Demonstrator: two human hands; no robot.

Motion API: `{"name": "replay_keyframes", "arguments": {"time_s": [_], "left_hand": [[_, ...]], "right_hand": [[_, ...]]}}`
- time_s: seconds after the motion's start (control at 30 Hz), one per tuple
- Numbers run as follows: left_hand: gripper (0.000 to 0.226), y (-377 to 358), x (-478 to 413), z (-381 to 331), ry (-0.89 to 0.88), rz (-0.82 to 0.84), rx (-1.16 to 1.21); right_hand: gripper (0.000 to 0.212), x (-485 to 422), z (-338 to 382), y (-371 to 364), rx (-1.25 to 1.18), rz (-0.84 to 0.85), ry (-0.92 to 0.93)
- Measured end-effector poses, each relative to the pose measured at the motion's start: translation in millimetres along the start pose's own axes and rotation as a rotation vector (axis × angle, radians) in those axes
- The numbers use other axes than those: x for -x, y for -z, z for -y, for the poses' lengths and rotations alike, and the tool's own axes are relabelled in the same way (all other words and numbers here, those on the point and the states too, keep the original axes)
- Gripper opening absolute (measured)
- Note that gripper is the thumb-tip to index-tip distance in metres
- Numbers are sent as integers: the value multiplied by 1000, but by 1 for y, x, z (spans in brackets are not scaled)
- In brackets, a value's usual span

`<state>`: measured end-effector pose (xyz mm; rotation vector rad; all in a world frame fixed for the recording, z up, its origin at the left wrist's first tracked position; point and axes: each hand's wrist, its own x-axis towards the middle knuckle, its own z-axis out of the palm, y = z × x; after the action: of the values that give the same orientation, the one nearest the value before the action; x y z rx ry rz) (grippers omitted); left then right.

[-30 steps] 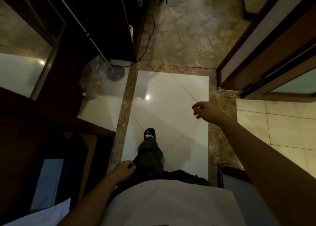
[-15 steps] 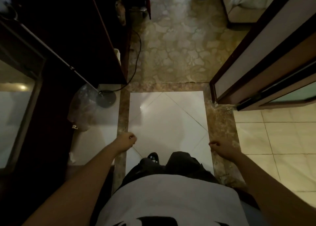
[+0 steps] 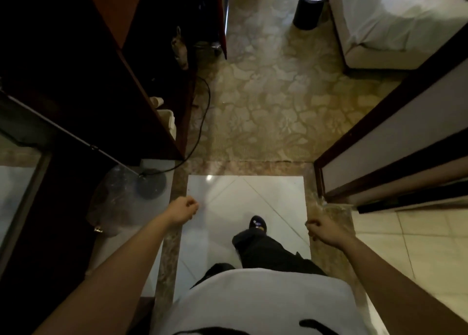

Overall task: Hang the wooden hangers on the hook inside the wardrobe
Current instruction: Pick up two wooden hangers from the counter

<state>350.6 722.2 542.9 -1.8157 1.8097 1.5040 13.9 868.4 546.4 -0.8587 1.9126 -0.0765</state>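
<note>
Wooden hangers are not seen anywhere, and both hands are held empty over the floor, the left hand (image 3: 183, 210) loosely curled near the dark wardrobe (image 3: 106, 76) at left, the right hand (image 3: 323, 229) curled likewise near the doorframe (image 3: 379, 142) at right.

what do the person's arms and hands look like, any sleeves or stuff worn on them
Both arms are bare from the hands back to the bottom edge of the picture, with no sleeve showing on either. The left hand and right hand wear no gloves. No watch, bracelet or ring can be made out, though the light is dim. The pale top with dark print shows only at the torso.
</note>
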Motion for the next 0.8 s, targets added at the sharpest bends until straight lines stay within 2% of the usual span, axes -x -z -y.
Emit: {"name": "replay_keyframes", "arguments": {"time_s": [0.17,0.4,0.47,0.6,0.73,0.8], "left_hand": [[20,5,-24,-20,114,7,53],[19,30,-66,-39,238,-4,57],[22,44,-86,-48,260,16,41],[13,84,-139,-88,228,28,7],[15,135,-205,-146,136,10,22],[23,161,-231,-176,79,5,12]], "right_hand": [[28,-72,97,84,81,23,211],[32,-136,223,180,-4,-19,398],[32,-156,242,196,7,-26,403],[31,-198,263,216,18,-13,354],[32,-244,267,232,9,-2,227],[32,-260,266,240,53,20,156]]}}
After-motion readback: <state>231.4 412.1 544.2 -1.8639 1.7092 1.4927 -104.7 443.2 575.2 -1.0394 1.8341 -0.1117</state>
